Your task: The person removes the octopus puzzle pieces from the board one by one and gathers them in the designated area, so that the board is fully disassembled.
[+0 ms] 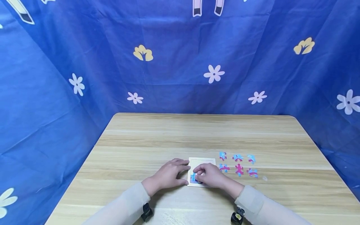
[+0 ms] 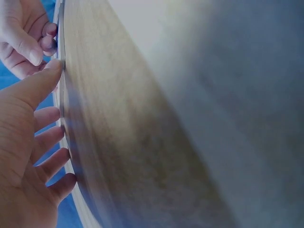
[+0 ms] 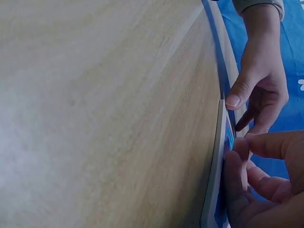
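Note:
A small white square puzzle tray [image 1: 202, 159] lies on the table before me, with blue and purple jigsaw pieces [image 1: 192, 178] in its near left corner. My left hand [image 1: 170, 175] rests at the tray's left edge, fingers spread and thumb near the lower left corner. Over the tray, my right hand [image 1: 209, 175] has its thumb and fingers bent together, pinching a puzzle piece that they mostly cover. In the right wrist view, a bit of blue puzzle [image 3: 229, 138] shows beside those fingertips. How the piece sits in the tray is hidden.
Right of the tray lie several loose puzzle pieces [image 1: 239, 169] in two rows, blue and pinkish red. A small clear scrap [image 1: 265, 178] is beside them. The wooden table [image 1: 157, 134] meets a blue patterned cloth [image 1: 180, 62] behind and at its sides.

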`<move>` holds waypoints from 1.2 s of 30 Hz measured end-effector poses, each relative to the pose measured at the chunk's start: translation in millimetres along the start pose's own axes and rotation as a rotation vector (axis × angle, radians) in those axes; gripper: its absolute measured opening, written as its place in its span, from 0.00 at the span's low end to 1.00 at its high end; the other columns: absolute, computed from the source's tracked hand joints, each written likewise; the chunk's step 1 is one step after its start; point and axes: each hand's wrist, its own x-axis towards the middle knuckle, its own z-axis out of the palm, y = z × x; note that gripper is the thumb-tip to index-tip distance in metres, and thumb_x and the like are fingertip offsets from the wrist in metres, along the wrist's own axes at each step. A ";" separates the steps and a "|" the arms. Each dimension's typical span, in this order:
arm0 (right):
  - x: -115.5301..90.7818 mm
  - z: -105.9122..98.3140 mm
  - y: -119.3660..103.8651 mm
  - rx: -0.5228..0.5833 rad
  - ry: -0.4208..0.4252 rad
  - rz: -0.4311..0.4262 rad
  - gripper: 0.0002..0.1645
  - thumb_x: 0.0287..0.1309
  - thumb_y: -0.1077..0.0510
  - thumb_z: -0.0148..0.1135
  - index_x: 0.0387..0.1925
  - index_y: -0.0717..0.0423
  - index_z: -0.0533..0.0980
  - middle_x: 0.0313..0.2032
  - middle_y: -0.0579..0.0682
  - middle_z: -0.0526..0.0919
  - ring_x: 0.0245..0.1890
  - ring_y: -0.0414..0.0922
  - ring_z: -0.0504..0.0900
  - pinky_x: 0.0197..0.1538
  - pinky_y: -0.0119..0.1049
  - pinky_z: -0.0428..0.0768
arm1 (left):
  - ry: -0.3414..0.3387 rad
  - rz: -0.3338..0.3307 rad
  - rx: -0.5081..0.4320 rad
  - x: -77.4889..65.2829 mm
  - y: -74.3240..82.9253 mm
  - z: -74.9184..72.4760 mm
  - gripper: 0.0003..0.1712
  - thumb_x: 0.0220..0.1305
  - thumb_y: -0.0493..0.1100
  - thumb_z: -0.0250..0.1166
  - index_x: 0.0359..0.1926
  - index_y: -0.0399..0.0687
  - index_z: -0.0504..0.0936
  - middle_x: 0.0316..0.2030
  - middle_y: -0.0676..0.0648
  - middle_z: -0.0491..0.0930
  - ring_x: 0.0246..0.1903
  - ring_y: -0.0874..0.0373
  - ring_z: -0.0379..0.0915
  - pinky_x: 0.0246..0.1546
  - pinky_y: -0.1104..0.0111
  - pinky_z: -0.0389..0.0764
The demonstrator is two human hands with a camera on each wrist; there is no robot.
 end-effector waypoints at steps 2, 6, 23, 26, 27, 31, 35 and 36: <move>-0.8 -0.3 -1.3 -0.017 0.007 -0.001 0.13 0.52 0.60 0.67 0.41 0.58 0.81 0.31 0.42 0.80 0.32 0.39 0.77 0.39 0.34 0.76 | 0.005 0.003 0.001 -0.1 -0.4 0.6 0.32 0.53 0.57 0.71 0.55 0.44 0.80 0.59 0.44 0.73 0.58 0.50 0.67 0.60 0.59 0.68; -2.0 -1.3 -3.0 -0.026 0.013 -0.006 0.13 0.52 0.59 0.67 0.41 0.56 0.80 0.34 0.42 0.80 0.37 0.42 0.77 0.44 0.38 0.74 | -0.001 -0.005 -0.003 -0.4 0.1 0.5 0.32 0.53 0.56 0.71 0.55 0.44 0.79 0.59 0.44 0.73 0.58 0.50 0.67 0.60 0.59 0.67; -0.3 1.2 0.4 0.081 0.029 -0.084 0.08 0.52 0.68 0.62 0.36 0.58 0.77 0.26 0.44 0.80 0.22 0.38 0.77 0.25 0.29 0.74 | -0.019 -0.024 0.001 -1.2 1.3 1.6 0.33 0.53 0.57 0.70 0.56 0.44 0.79 0.60 0.44 0.72 0.59 0.50 0.66 0.61 0.58 0.66; -0.6 -1.2 0.7 0.057 0.043 -0.091 0.08 0.52 0.67 0.62 0.36 0.57 0.77 0.26 0.43 0.79 0.21 0.37 0.74 0.26 0.29 0.73 | -0.014 -0.021 0.002 -1.3 1.2 1.6 0.33 0.53 0.57 0.70 0.56 0.44 0.79 0.60 0.44 0.72 0.59 0.50 0.67 0.61 0.58 0.66; -0.9 -2.5 1.1 0.058 0.044 -0.088 0.08 0.53 0.67 0.62 0.36 0.56 0.77 0.26 0.43 0.79 0.21 0.37 0.74 0.25 0.29 0.73 | -0.012 -0.019 0.000 -1.3 0.9 1.7 0.33 0.53 0.57 0.70 0.56 0.44 0.79 0.60 0.44 0.72 0.59 0.50 0.67 0.61 0.58 0.66; -3.4 -9.0 5.2 0.092 0.049 -0.066 0.07 0.55 0.66 0.62 0.37 0.56 0.78 0.27 0.43 0.78 0.22 0.38 0.74 0.26 0.29 0.74 | -0.001 -0.010 0.003 -1.3 0.1 2.3 0.33 0.52 0.57 0.71 0.56 0.43 0.79 0.60 0.44 0.73 0.59 0.49 0.67 0.60 0.58 0.67; -8.9 -16.8 12.3 0.137 0.059 -0.056 0.07 0.55 0.65 0.63 0.38 0.58 0.78 0.27 0.45 0.79 0.24 0.41 0.77 0.27 0.30 0.76 | 0.002 -0.006 0.011 -1.0 -0.5 2.8 0.33 0.52 0.57 0.70 0.55 0.44 0.79 0.59 0.44 0.73 0.58 0.49 0.68 0.60 0.57 0.67; -11.0 -19.1 14.0 0.142 0.061 -0.054 0.08 0.55 0.65 0.63 0.38 0.59 0.77 0.27 0.46 0.79 0.24 0.41 0.77 0.26 0.31 0.77 | 0.001 -0.007 0.015 -0.9 -0.6 2.8 0.33 0.52 0.57 0.70 0.55 0.44 0.80 0.59 0.44 0.73 0.58 0.49 0.68 0.60 0.57 0.67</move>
